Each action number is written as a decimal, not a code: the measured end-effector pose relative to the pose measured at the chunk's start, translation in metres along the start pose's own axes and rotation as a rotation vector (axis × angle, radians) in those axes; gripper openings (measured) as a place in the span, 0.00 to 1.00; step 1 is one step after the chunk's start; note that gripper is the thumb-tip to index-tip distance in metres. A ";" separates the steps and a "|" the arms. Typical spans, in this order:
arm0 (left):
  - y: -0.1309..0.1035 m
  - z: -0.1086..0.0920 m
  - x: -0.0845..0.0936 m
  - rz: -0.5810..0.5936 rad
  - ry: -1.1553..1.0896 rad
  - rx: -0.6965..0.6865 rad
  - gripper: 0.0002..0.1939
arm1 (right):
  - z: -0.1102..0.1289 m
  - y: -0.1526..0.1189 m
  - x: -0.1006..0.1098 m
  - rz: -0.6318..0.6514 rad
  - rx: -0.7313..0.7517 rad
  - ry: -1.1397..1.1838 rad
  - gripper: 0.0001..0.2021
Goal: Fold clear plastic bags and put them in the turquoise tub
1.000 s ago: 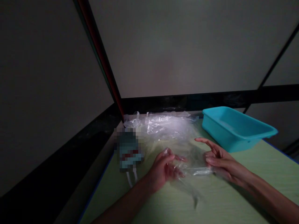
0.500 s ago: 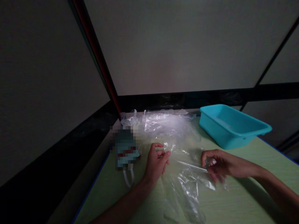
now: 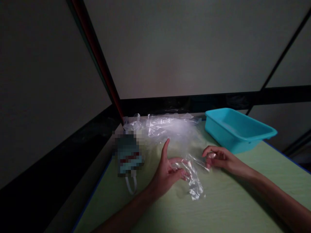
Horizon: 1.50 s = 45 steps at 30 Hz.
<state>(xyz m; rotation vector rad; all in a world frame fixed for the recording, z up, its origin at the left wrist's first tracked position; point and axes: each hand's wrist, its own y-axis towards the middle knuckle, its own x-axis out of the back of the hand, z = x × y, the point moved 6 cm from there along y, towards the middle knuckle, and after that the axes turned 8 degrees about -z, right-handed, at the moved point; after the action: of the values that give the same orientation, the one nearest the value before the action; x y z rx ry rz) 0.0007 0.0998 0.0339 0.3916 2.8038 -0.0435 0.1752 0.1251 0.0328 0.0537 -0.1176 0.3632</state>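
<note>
A crumpled clear plastic bag [image 3: 194, 183] is stretched between my two hands above the table. My left hand [image 3: 167, 171] holds it between the thumb and the lower fingers, with one finger raised straight up. Part of the bag hangs in folds to the right of that hand. My right hand [image 3: 218, 158] pinches the bag's other end with bent fingers; the fingertips are partly hidden by the film. Behind both hands, more clear plastic bags [image 3: 167, 124] lie in a shiny layer against the wall.
A turquoise plastic basin [image 3: 239, 129] stands at the back right of the pale green table [image 3: 218, 210]. At the left lies a blurred-out teal item [image 3: 130, 155] with a white loop [image 3: 131, 184] below it. Walls close off the back and left sides.
The bag is gathered up shorter and no longer spreads toward the near edge. My right hand has moved left and slightly up; my left hand has turned, one finger now raised.
</note>
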 end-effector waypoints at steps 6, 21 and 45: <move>0.001 0.000 0.007 -0.046 0.031 0.040 0.47 | 0.004 -0.001 0.018 -0.166 -0.043 0.016 0.11; 0.010 -0.006 0.033 -0.351 0.572 -0.096 0.39 | -0.010 -0.021 0.013 0.274 -0.312 -0.274 0.17; -0.025 -0.008 -0.020 0.081 1.031 -0.607 0.25 | 0.029 -0.010 0.009 0.008 0.353 -0.775 0.13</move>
<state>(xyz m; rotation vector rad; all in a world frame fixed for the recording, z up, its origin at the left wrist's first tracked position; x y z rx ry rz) 0.0093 0.0707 0.0470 0.4477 3.4905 1.3430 0.1842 0.1171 0.0621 0.5441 -0.8200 0.3517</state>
